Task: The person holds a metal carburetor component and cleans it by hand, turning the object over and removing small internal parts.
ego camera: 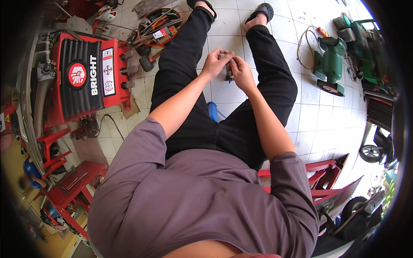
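Note:
Between my knees, above the tiled floor, both hands meet at the fingertips around a small metal part (228,76), its kind too small to tell. My left hand (214,64) has its thumb and fingers pinched together near a small metallic piece (220,56), mostly covered by the fingers. My right hand (241,71) is closed on the metal part, whose lower end with a bolt-like tip sticks out below the fingers. How the two pieces join is hidden.
A basin of tools (160,27) and a mallet (146,63) lie left of my legs. A red machine (82,77) stands further left. The green bench grinder (332,64) stands to the right. Something blue (213,111) shows between my thighs.

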Demonstrator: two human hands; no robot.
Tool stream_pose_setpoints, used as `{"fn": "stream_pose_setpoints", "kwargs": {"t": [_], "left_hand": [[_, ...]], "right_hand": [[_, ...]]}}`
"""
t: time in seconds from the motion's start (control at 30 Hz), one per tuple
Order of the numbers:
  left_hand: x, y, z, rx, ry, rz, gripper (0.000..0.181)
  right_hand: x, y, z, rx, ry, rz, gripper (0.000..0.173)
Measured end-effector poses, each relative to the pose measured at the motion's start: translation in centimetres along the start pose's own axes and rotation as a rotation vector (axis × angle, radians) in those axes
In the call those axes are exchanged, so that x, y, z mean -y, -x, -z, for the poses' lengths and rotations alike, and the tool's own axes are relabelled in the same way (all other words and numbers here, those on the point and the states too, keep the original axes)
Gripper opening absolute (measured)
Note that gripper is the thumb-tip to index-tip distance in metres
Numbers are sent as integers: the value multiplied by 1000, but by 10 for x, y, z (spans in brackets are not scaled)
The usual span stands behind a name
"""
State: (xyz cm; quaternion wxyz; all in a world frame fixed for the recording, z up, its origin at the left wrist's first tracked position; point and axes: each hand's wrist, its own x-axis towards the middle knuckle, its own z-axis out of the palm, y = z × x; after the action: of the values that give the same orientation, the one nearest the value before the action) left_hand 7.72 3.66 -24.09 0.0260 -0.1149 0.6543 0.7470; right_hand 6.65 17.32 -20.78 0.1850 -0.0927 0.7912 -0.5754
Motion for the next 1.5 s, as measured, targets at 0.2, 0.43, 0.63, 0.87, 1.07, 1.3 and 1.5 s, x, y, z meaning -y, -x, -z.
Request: {"fn": "stream_pose_setpoints", "kwargs": {"t": [0.2,0.43,0.63,0.87,1.07,1.3,1.5], "left_hand": [[12,-6,8,-208,-10,215,27],[-10,1,2,-51,118,-6,22],[-6,1,4,-26,-33,-74,17],[-4,2,5,12,-155,-63,17],[-8,3,4,-16,-208,-64,17],[-7,2,5,-25,-279,-45,19],[-3,2,4,-14,-275,-88,19]], "right_hand": [[9,-2,3,-120,-160,70,20],[-2,-2,2,-43,48,1,21],[-24,-9,1,-32,-132,-32,25],[-20,-10,8,-49,-149,-164,25],[-21,-11,8,-64,-125,-133,30],[-33,-11,7,-84,-18,-37,31],[-26,-14,12,-56,-103,-196,36]]}}
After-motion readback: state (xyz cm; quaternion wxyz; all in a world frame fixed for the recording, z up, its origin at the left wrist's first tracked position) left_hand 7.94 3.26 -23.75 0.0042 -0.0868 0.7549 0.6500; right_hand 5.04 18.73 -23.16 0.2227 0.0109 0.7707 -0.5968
